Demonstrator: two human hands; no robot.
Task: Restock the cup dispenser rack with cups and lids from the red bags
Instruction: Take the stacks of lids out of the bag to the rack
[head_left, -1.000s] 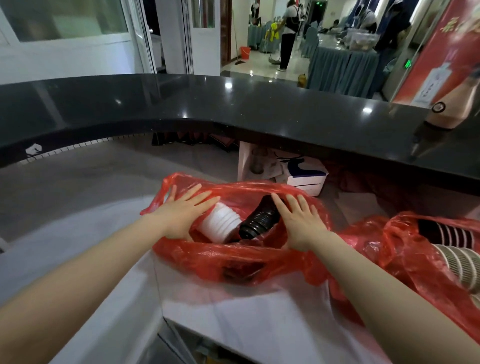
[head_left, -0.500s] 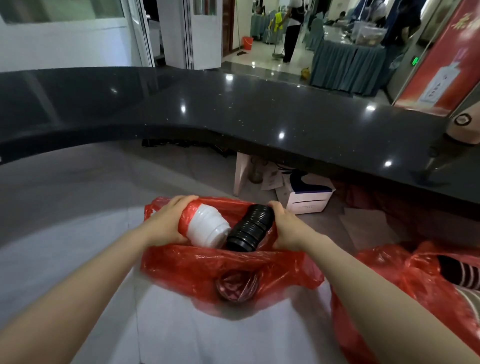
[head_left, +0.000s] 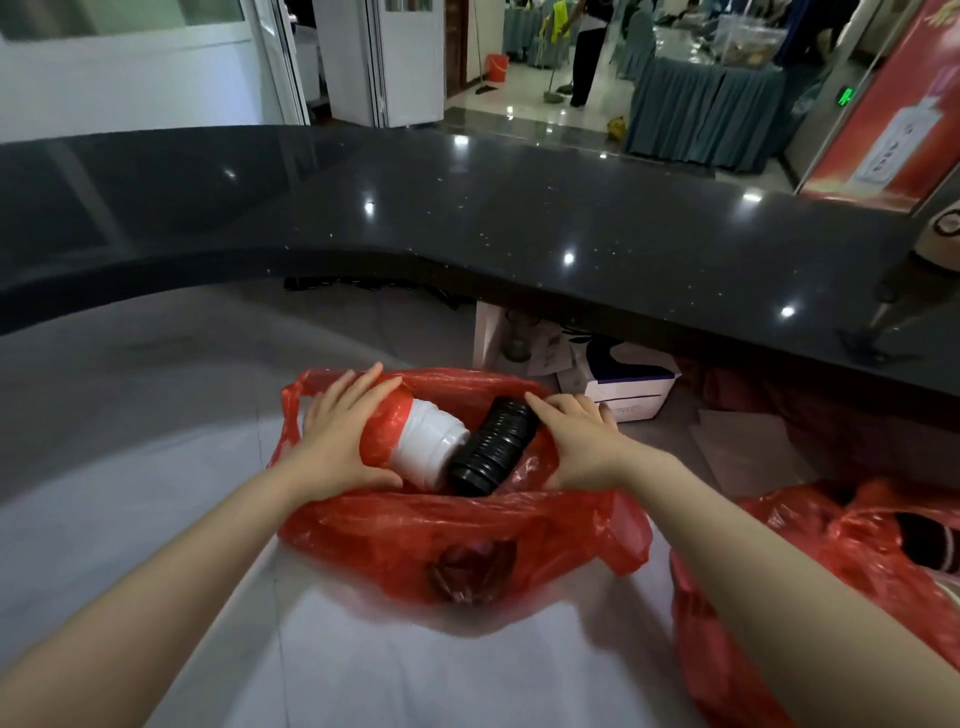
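Two red bags on the pale counter (head_left: 363, 670). The near red bag (head_left: 457, 535) lies open in the middle; the second red bag (head_left: 810, 571) sits at the right, cut off by the frame edge.

Inside the near red bag: one white lid stack (head_left: 428, 447) and one black lid stack (head_left: 493, 447), lying side by side and touching, both tilted with their near ends toward the camera. Number of lids per stack cannot be counted; the far end of the white lid stack is covered by red film. One further dark round object (head_left: 472, 566) shows through the bag's front wall, blurred by the plastic; what it is cannot be told.

Two hands. Left hand (head_left: 337, 436): fingers spread and nearly straight, laid over the film on the white lid stack, thumb against the side of it. Right hand (head_left: 576, 441): fingers extended, resting on the bag's edge just beside the black lid stack; whether it touches the stack is unclear.

Second red bag: striped cups (head_left: 930, 551) partly visible, count not readable.

Behind: one dark curved upper counter (head_left: 467, 228); beneath it one white box (head_left: 628, 384), partly hidden. One person (head_left: 587, 47) stands in the far room, cut off by the top of the frame.
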